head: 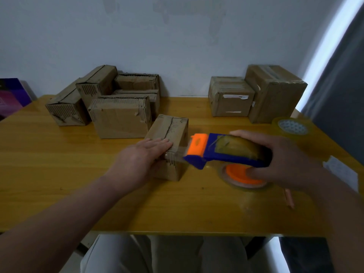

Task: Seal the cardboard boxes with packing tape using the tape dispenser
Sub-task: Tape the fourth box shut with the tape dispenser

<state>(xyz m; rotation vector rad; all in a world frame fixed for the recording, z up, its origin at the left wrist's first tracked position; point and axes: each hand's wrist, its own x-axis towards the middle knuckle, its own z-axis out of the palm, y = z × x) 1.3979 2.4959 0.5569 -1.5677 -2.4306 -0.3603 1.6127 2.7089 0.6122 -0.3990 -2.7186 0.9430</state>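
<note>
Wooden table (pixel 59 174): left hand (pixel 141 156) is pressing flat on small cardboard box (pixel 171 129), while right hand (pixel 285 158), at its 3 o'clock, is gripping tape dispenser (pixel 232 152).

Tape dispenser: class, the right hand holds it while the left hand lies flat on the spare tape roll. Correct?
No. The head view shows the left hand lying flat on the small cardboard box instead; the right hand does hold the tape dispenser.
</note>
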